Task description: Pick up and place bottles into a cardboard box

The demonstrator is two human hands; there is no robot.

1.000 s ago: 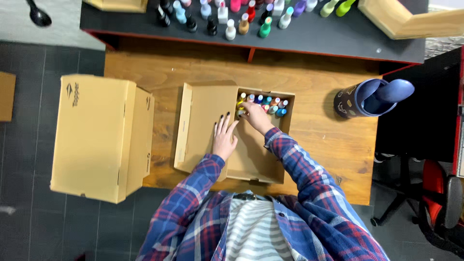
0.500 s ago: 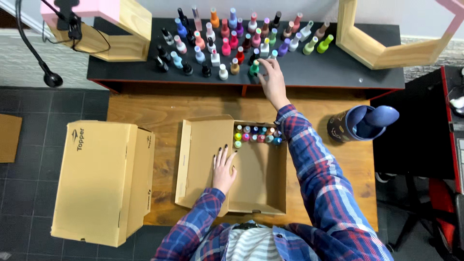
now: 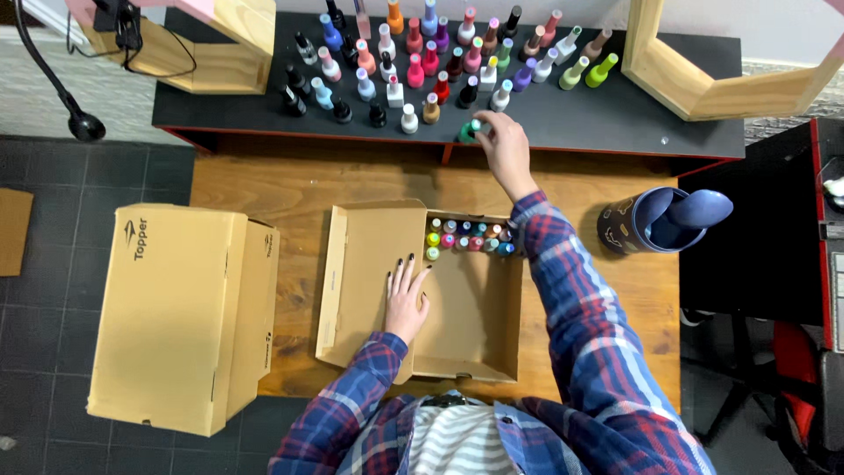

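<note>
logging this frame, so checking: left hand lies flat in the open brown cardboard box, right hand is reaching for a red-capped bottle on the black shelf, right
Not quite. In the head view the right hand closes on a small green-capped bottle, not a red-capped one, at the front of the black shelf. The left hand does lie flat in the open brown cardboard box.

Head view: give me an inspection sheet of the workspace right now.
Surface: wooden table, black shelf behind it.
Job's things: open cardboard box with small bottles rowed along its far wall; green bottle at shelf's front edge; many bottles on shelf.
Clutter: closed carton left; dark cup right.
Hands: right hand grips green bottle; left hand flat on box.
Cables: black cable upper left.
Surroundings: dark tiled floor, wooden frames.
</note>
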